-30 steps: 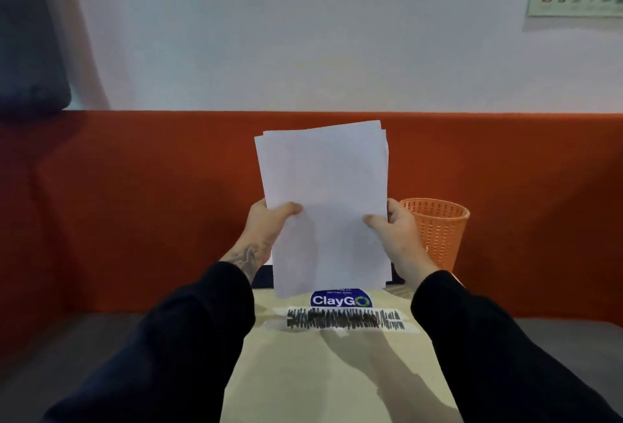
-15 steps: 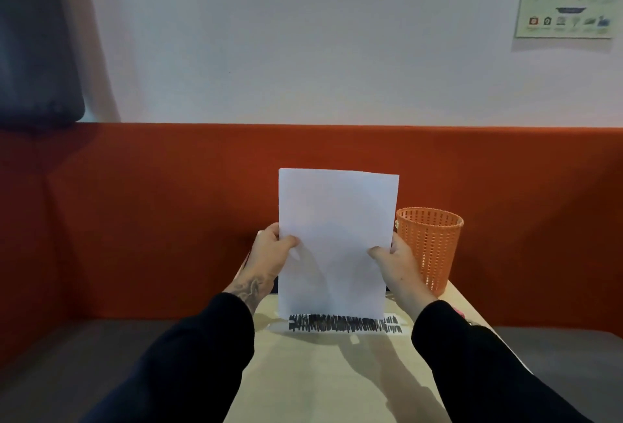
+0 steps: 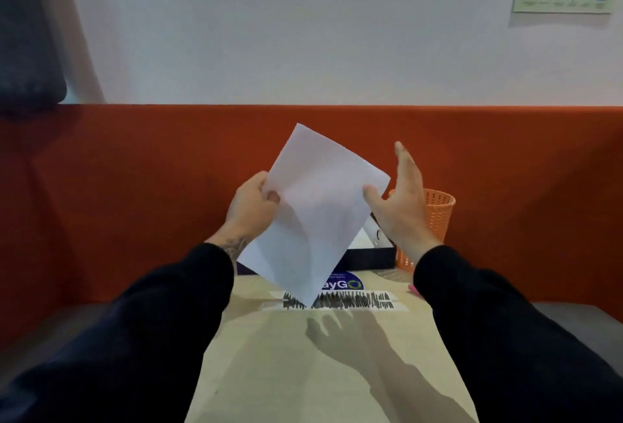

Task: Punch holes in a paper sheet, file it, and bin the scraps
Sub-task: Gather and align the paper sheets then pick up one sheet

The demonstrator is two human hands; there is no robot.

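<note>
the paper sheet (image 3: 317, 217) is hanging tilted above the table (image 3: 323, 362), its left edge pinched in the left hand (image 3: 251, 202); the right hand (image 3: 401, 200) is spreading open beside its right edge.

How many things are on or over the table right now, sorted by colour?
White: 1, the paper sheet
Orange: 1, the basket
Dark: 1, the folder
Blue: 1, the sticker
Pink: 1, an object at the table edge
Total: 5
</note>
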